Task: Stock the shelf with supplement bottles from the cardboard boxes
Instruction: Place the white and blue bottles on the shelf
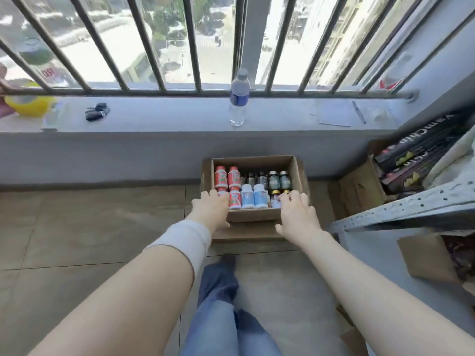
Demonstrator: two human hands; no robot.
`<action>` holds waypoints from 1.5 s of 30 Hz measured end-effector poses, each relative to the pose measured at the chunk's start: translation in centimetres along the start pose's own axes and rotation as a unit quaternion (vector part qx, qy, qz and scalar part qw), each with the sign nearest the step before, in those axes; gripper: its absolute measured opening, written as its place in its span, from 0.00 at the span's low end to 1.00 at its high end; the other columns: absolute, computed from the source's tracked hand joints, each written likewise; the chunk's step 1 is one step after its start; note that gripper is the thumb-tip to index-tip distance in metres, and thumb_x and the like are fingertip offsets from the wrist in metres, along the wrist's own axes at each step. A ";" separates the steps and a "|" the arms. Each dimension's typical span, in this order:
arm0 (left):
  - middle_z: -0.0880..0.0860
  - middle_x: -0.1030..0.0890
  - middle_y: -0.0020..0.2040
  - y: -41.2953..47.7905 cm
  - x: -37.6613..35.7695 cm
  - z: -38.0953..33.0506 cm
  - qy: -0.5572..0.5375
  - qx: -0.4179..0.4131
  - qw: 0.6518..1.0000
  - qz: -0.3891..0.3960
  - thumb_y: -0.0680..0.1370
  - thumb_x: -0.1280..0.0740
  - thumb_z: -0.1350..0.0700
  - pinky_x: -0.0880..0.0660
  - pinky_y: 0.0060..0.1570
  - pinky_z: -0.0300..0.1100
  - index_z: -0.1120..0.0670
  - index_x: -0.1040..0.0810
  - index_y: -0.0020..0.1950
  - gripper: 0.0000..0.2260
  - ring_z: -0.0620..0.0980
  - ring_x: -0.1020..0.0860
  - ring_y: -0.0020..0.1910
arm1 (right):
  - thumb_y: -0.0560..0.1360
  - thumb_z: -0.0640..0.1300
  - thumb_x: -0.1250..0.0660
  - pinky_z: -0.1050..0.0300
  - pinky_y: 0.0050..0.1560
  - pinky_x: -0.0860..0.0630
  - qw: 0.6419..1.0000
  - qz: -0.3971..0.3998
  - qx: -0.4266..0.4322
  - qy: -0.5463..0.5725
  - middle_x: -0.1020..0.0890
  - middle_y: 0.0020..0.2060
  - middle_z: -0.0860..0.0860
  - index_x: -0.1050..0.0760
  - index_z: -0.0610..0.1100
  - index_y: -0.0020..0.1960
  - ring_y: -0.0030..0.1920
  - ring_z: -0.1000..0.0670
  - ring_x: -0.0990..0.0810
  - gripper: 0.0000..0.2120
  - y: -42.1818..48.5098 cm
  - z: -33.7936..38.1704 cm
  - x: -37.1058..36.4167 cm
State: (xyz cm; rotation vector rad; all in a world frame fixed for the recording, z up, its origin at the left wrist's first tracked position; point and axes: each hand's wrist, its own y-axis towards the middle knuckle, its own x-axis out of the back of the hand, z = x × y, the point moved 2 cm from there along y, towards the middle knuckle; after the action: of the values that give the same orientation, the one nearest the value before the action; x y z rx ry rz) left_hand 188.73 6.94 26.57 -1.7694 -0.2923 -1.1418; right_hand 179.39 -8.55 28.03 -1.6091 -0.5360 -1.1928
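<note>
Left grip (209,210) is on the near-left corner of the cardboard box (253,161): fingers curled over the rim, thumb on the outside of the near wall. Right grip (297,213) does the same on the near-right corner, fingers hooked over the rim, thumb stretched left along the near wall. Both hold the box, not a bottle.

Box sits on the floor (90,222) against the wall under the window ledge (167,116), near flap (244,233) folded down flat. Bottles stand upright in two rows:
- red bottles (227,178) on the left, far and near; the near-left one is partly under the left fingers
- white-and-blue bottles (253,199) near middle
- dark bottles (255,178) far middle
- green bottles (279,179) with gold caps far right
- pale bottle (275,202) near right, mostly hidden by the right fingers

Metal shelf (411,209) is just right of the box. A second carton (359,191) behind it holds long black packs (411,150). Water bottle (238,98) stands on the ledge, above the box.
</note>
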 end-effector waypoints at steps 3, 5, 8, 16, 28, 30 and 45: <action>0.58 0.32 0.67 5.2 -0.6 -0.5 -0.018 -0.006 0.999 0.031 0.75 0.33 0.46 0.29 0.61 0.52 0.54 0.41 0.71 0.30 0.57 0.31 0.65 | 0.71 0.49 0.31 0.48 0.62 0.30 0.999 0.034 -0.007 0.020 0.35 0.66 0.44 0.42 0.44 0.70 0.67 0.43 0.37 0.32 4.4 -0.5 -1.5; 0.59 0.32 0.68 7.6 -1.2 -1.1 -0.027 -0.006 0.998 0.056 0.75 0.32 0.46 0.29 0.62 0.53 0.54 0.41 0.72 0.31 0.58 0.31 0.66 | 0.71 0.48 0.31 0.49 0.61 0.30 0.998 0.056 -0.014 0.040 0.35 0.65 0.45 0.40 0.44 0.68 0.66 0.43 0.37 0.30 6.7 -1.1 -2.2; 0.58 0.33 0.70 10.8 -2.2 -1.9 -0.035 -0.002 0.996 0.081 0.74 0.31 0.46 0.29 0.62 0.54 0.54 0.42 0.73 0.33 0.59 0.32 0.67 | 0.71 0.48 0.31 0.49 0.60 0.30 0.996 0.074 -0.021 0.052 0.34 0.64 0.45 0.38 0.45 0.66 0.66 0.44 0.36 0.27 9.7 -2.4 -2.9; 0.58 0.28 0.65 24.3 -8.0 -3.7 -0.059 -0.007 0.994 0.095 0.76 0.34 0.46 0.29 0.61 0.49 0.55 0.34 0.67 0.24 0.57 0.30 0.63 | 0.72 0.50 0.32 0.53 0.61 0.31 0.982 0.144 -0.025 0.120 0.32 0.63 0.45 0.39 0.43 0.67 0.64 0.45 0.33 0.29 21.5 -4.6 -12.7; 0.57 0.24 0.61 35.0 -11.1 -3.2 0.080 -0.087 0.982 0.144 0.81 0.43 0.51 0.37 0.62 0.45 0.58 0.29 0.63 0.15 0.56 0.32 0.63 | 0.68 0.52 0.27 0.53 0.60 0.30 0.909 0.181 -0.159 0.341 0.30 0.61 0.44 0.35 0.40 0.63 0.63 0.46 0.30 0.30 28.2 -4.7 -21.9; 0.58 0.25 0.61 35.1 -11.3 -3.5 0.073 -0.081 0.981 0.161 0.80 0.41 0.50 0.35 0.63 0.47 0.58 0.31 0.63 0.16 0.58 0.33 0.63 | 0.68 0.49 0.26 0.53 0.59 0.30 0.892 0.183 -0.173 0.375 0.29 0.60 0.44 0.34 0.41 0.62 0.62 0.46 0.29 0.29 28.2 -4.8 -21.9; 0.51 0.23 0.60 29.8 -5.9 -4.6 -0.268 -0.062 0.953 0.127 0.75 0.31 0.52 0.27 0.50 0.38 0.53 0.30 0.63 0.19 0.46 0.26 0.50 | 0.69 0.45 0.26 0.57 0.56 0.28 0.777 0.159 -0.194 0.578 0.24 0.57 0.52 0.32 0.45 0.65 0.55 0.52 0.25 0.28 22.6 -9.5 -16.0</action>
State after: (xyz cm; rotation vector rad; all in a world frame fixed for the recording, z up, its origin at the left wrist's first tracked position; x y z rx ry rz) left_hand 201.85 -10.00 4.55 -2.1411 -0.3061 -0.4896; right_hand 186.77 -22.47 3.41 -0.8985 0.7918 -1.7942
